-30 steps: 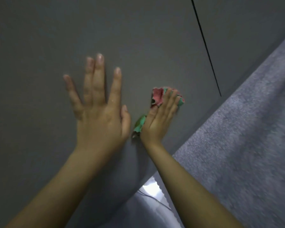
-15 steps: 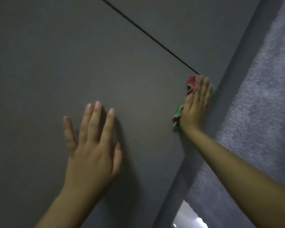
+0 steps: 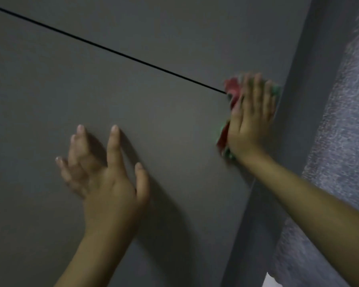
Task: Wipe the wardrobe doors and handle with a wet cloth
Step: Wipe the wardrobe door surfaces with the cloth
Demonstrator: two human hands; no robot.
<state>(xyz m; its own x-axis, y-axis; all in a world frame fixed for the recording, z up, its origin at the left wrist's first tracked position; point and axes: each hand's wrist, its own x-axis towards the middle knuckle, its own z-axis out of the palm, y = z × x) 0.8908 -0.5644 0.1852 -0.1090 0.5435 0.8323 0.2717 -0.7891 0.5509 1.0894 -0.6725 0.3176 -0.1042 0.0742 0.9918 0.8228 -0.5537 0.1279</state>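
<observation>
The right hand (image 3: 251, 119) lies flat with straight fingers, pressing a red-and-green cloth (image 3: 231, 94) against the grey wardrobe door (image 3: 153, 125) by its right edge, where the dark seam (image 3: 112, 51) between doors ends. The left hand (image 3: 110, 179) rests spread and empty on the same door. A mottled grey wall (image 3: 344, 121) runs alongside.

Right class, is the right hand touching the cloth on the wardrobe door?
Touching. The head view shows the right hand laid flat over the red and green cloth, pressing it against the wardrobe door, with cloth showing around the fingers.
</observation>
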